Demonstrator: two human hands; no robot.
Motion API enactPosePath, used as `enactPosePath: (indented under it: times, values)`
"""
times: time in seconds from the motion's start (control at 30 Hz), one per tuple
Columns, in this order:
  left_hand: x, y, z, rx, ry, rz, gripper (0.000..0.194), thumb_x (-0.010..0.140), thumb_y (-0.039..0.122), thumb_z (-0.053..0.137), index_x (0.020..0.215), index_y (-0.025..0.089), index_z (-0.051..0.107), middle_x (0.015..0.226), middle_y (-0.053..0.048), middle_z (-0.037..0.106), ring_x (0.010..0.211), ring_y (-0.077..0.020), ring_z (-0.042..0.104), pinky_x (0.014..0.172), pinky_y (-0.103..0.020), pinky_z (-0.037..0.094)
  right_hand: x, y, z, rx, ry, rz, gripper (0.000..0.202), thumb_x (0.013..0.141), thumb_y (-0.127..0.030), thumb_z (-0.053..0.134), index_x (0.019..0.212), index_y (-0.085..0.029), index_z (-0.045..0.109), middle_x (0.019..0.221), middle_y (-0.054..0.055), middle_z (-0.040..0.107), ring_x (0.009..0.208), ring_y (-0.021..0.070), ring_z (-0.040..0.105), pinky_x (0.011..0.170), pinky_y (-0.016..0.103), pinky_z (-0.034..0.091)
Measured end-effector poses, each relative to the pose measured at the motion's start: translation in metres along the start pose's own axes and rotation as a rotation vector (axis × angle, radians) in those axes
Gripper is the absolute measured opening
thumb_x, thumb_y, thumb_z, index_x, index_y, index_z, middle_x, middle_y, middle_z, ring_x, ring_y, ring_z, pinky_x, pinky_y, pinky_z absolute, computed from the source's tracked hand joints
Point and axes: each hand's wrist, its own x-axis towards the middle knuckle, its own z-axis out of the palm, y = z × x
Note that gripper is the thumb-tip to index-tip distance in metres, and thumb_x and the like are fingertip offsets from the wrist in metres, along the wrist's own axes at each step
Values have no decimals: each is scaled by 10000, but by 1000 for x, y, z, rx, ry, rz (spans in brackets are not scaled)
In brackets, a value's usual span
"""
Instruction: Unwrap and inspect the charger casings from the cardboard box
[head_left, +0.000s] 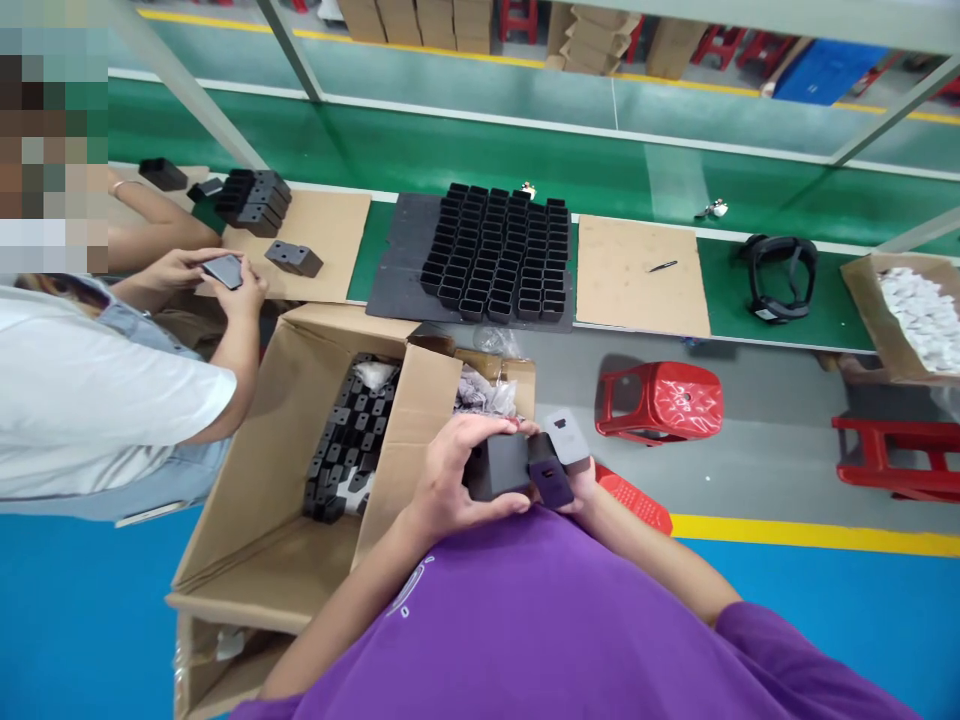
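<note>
Close to my purple shirt, my left hand (450,475) wraps its fingers and thumb round a dark rectangular case (501,467). Right beside it, my right hand (581,490) holds a second dark case (550,470) and a light grey case (568,440) with a small dark slot; its fingers are mostly hidden behind them. Left of my hands a large open carton (255,480) contains many black parts (352,430). On the bench beyond, rows of black open cases (499,250) stand on a dark sheet (401,255).
At the left, a person (112,390) holds a grey piece. Cardboard with tweezers (663,266), a black headset (780,278) and a box of white packets (926,315) lie along the bench. Red stools (679,400) stand below it. A small carton (517,385) holds plastic bags.
</note>
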Motion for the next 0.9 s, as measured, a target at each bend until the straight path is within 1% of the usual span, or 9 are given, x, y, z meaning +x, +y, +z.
enactPosePath:
  times: [0.1, 0.23, 0.33, 0.43, 0.5, 0.57, 0.73, 0.8, 0.9]
  values:
    - [-7, -3, 15, -211, 177, -40, 588, 859, 602, 700, 1304, 255, 534, 1143, -99, 701, 1046, -240, 700, 898, -390, 579, 0, 2, 2, 80, -24, 34, 416, 808, -500, 652, 1134, -241, 643, 1045, 56, 741, 735, 210, 715, 539, 370, 625]
    - [-4, 4, 34, -584, 455, -273, 512, 921, 680, 536, 1226, 268, 548, 1069, -59, 693, 967, -198, 699, 859, -360, 594, 0, 1, 7, 121, -2, 35, 360, 802, -330, 672, 1143, -220, 641, 1045, 49, 754, 801, 215, 738, 572, 368, 648]
    - [4, 5, 29, -844, 656, -501, 404, 958, 604, 424, 1085, 255, 584, 941, -33, 682, 905, -183, 689, 910, -417, 594, 0, -4, 8, 149, -10, 9, 345, 808, -308, 692, 1140, -228, 645, 1081, 35, 756, 825, 211, 751, 589, 381, 666]
    - [4, -4, 7, -913, 725, -628, 182, 840, 405, 565, 863, 230, 611, 948, -28, 680, 930, -188, 687, 888, -416, 608, -2, -8, 7, 150, 7, 8, 342, 812, -355, 704, 1126, -239, 637, 1108, 39, 747, 865, 229, 757, 543, 377, 660]
    - [-4, -13, -8, -789, 666, -663, 71, 736, 272, 633, 764, 209, 616, 996, -29, 686, 922, -192, 686, 839, -388, 614, -2, -10, 7, 141, 40, 7, 334, 823, -389, 685, 1122, -257, 617, 1116, 33, 734, 880, 233, 752, 503, 370, 648]
    - [-12, -18, -20, -520, 475, -654, 65, 734, 229, 672, 793, 202, 675, 1044, -46, 695, 921, -198, 688, 860, -387, 604, -3, -12, 8, 119, 63, 2, 321, 842, -428, 655, 1117, -273, 596, 1120, 25, 720, 866, 220, 747, 484, 355, 639]
    - [-16, -3, -23, 18, -132, -418, 704, 717, 478, 863, 1333, 226, 632, 1335, -129, 663, 1179, -294, 669, 1064, -458, 532, -2, -18, 16, 43, -1, 30, 369, 849, -514, 632, 1124, -274, 581, 1097, 34, 698, 832, 212, 746, 488, 331, 625]
    - [-10, 7, -15, 73, -175, -345, 778, 712, 507, 870, 1377, 225, 580, 1350, -138, 664, 1231, -302, 650, 1075, -458, 529, -1, -19, 19, 11, -13, 56, 393, 863, -544, 603, 1145, -271, 580, 1135, 53, 694, 851, 219, 740, 486, 325, 615]
    - [-4, 16, -5, 130, -104, -293, 630, 784, 457, 828, 1310, 213, 581, 1242, -121, 713, 1147, -271, 685, 1020, -432, 556, -1, -18, 22, -22, -17, 69, 426, 860, -556, 603, 1178, -273, 597, 1154, 58, 699, 819, 204, 718, 474, 293, 583]
